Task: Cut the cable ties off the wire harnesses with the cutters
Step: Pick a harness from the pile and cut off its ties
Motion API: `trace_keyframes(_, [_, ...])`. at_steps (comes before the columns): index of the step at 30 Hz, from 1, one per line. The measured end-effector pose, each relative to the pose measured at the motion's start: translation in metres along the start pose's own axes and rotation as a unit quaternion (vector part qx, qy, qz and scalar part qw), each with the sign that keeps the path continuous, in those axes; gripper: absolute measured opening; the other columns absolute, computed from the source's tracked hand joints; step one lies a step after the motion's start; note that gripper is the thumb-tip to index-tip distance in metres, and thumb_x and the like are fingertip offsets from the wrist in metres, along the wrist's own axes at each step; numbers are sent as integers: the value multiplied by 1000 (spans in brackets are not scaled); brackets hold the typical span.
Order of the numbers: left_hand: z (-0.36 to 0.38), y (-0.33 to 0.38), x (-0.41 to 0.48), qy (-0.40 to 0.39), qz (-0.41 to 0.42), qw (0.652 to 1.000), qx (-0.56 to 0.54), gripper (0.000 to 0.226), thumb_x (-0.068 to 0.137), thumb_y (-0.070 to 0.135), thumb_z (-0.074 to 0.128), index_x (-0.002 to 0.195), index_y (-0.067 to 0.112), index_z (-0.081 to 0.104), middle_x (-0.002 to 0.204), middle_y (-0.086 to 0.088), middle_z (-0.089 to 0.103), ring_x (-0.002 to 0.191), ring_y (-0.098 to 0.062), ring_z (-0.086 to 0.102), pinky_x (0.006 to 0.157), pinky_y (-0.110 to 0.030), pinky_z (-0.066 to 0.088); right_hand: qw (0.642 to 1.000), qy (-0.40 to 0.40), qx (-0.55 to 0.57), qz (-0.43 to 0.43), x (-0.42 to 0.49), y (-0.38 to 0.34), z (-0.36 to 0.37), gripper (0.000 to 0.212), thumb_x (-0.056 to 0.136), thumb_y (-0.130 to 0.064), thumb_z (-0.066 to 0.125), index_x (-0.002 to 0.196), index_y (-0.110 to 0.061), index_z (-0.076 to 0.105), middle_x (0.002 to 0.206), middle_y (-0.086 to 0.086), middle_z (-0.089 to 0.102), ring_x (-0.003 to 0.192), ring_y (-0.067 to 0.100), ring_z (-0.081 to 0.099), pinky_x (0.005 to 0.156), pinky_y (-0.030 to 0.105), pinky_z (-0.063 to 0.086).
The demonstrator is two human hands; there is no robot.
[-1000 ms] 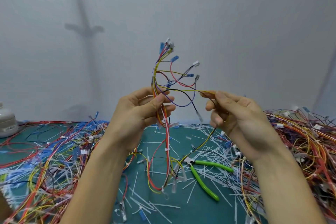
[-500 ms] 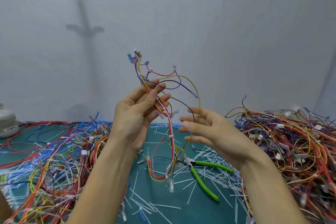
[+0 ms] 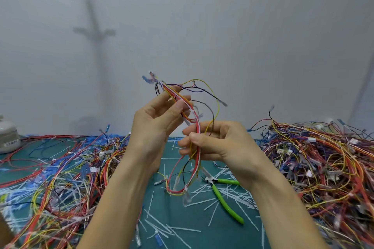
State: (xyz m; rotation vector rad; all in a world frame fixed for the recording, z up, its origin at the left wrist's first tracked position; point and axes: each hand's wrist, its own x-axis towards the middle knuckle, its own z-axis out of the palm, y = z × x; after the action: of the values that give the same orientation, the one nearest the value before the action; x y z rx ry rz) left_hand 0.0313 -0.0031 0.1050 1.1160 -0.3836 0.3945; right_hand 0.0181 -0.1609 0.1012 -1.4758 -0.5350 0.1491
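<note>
A wire harness (image 3: 194, 116) of red, white, yellow and black wires is held upright in front of me, above the table. My left hand (image 3: 156, 121) pinches its upper part between thumb and fingers. My right hand (image 3: 217, 141) is closed around the bundle just below. The harness's lower loops (image 3: 178, 184) hang down to the green mat. The cutters (image 3: 224, 194), with bright green handles, lie on the mat below my right hand, touched by neither hand.
A big heap of harnesses (image 3: 323, 159) fills the right side of the table, another tangle (image 3: 52, 170) the left. Cut white cable-tie strips (image 3: 204, 202) litter the green mat (image 3: 188, 226). A white round appliance (image 3: 8, 135) stands far left. A pale wall is behind.
My right hand let go of a yellow wire, opened, then closed on the bundle under my left hand. The harness tilted left and came lower.
</note>
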Motion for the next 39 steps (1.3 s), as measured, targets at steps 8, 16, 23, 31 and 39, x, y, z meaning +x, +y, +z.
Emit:
trace_keyframes(8, [-14, 0, -3, -183, -110, 933, 290, 36, 78, 41, 63, 93, 9, 67, 85, -2, 75, 84, -15, 71, 79, -24, 57, 981, 80, 172, -28, 1, -10, -19, 14, 71, -15, 69, 81, -9, 76, 87, 16, 76, 76, 25, 75, 64, 30, 60])
trace_keyframes(16, [-17, -12, -10, -391, -256, 798, 380, 15, 88, 16, 73, 102, 13, 76, 94, -4, 75, 86, -9, 66, 87, -32, 53, 947, 132, 282, -73, -1, -19, -46, 21, 78, -17, 60, 75, -12, 80, 84, 10, 77, 74, 19, 75, 62, 28, 60])
trace_keyframes(23, [-16, -16, -8, -267, -256, 860, 351, 13, 99, 17, 57, 98, 8, 65, 99, -9, 76, 91, -27, 74, 87, -40, 58, 933, 147, 318, -83, -3, -21, -52, 24, 79, -17, 58, 73, -11, 80, 83, 8, 77, 75, 17, 75, 60, 24, 59])
trace_keyframes(31, [-17, -8, -4, -95, -176, 966, 162, 21, 80, 29, 67, 93, 12, 71, 91, -15, 75, 73, -32, 75, 58, -28, 59, 923, 156, 346, -59, 1, -18, -49, 24, 90, -12, 53, 87, -4, 76, 83, 8, 77, 73, 17, 75, 58, 23, 58])
trace_keyframes(39, [-17, -7, -2, -76, -144, 983, 82, 17, 78, 27, 65, 86, 24, 79, 91, -10, 77, 74, -30, 75, 57, -24, 58, 923, 145, 352, -45, 2, -16, -48, 40, 98, -10, 46, 78, -6, 80, 85, 8, 77, 75, 17, 75, 60, 24, 59])
